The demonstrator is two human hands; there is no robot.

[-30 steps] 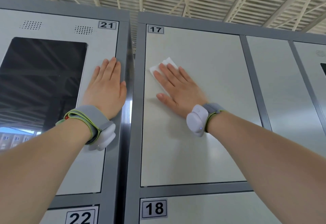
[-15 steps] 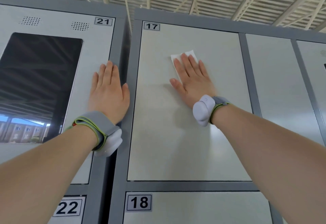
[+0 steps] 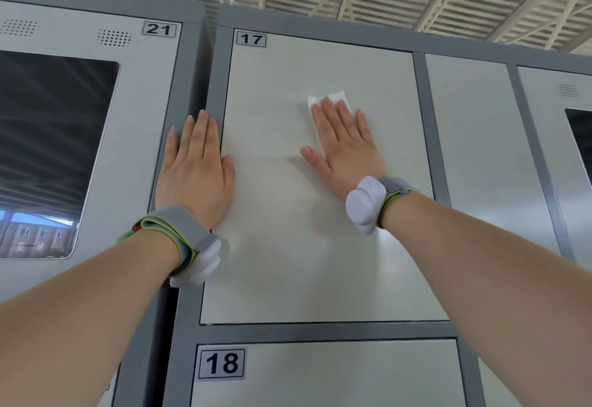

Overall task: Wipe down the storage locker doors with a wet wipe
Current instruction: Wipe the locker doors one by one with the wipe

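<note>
Head view | right hand (image 3: 346,150) flat on wet wipe (image 3: 331,99), door 17 (image 3: 288,262) | left hand (image 3: 195,166) flat, bracing | overlap strokes evenly

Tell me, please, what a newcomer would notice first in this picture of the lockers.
The right hand presses a white wipe flat against the upper half of door 17, mid-picture. The left hand lies flat over the grey frame at that door's left edge. A dark screen fills much of door 21, far left.
</note>
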